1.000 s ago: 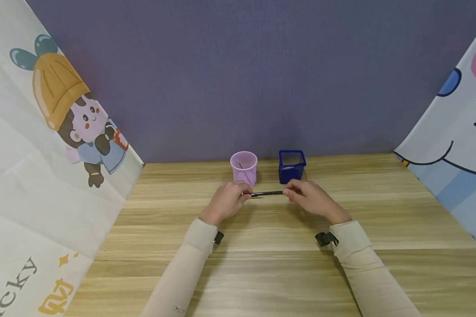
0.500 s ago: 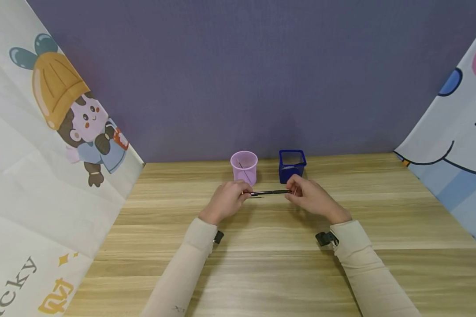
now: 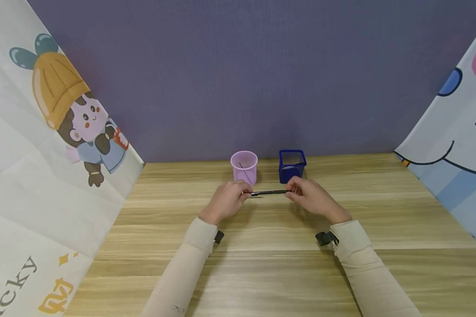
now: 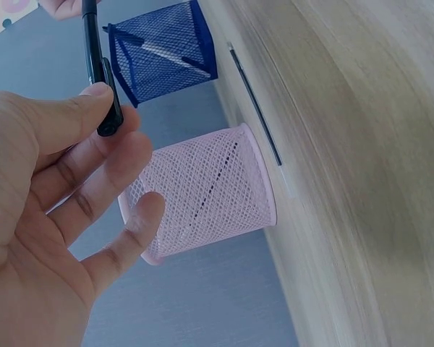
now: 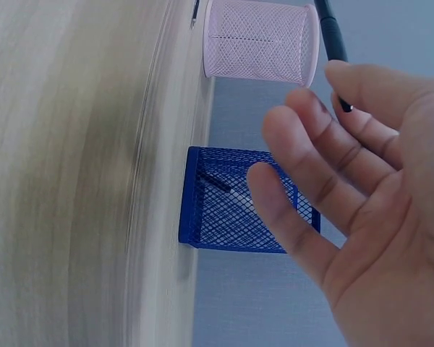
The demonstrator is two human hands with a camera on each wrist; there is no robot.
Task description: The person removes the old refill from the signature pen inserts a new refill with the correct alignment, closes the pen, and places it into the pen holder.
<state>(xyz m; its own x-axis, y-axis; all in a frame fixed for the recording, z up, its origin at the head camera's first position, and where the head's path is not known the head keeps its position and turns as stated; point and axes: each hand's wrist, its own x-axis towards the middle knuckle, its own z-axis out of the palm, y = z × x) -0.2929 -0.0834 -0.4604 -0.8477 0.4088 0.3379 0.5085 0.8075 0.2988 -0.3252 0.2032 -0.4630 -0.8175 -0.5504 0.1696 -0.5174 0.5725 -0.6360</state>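
A black pen [image 3: 269, 192] is held level between both hands over the table. My left hand [image 3: 226, 202] pinches its clip end between thumb and index finger, the other fingers spread loosely in the left wrist view. At the opposite end, my right hand [image 3: 311, 200] pinches the pen near its narrow tip [image 5: 346, 107] with thumb and fingers. Below the pen, a thin dark pen refill [image 4: 257, 105] lies on the table, partly covered by the left hand in the head view.
Behind the left hand stands a pink mesh pen cup [image 3: 238, 175] with a thin dark stick [image 3: 243, 171] inside. A square blue mesh pen cup [image 3: 291, 176], holding a pen [image 4: 170, 56], is behind the right hand. A dark wall panel [image 3: 262, 88] rises at the wooden table's [image 3: 262, 277] back edge.
The right hand's fingers have shifted slightly right along the pen and back a little, still pinching its end. The left hand and both cups have stayed in place.
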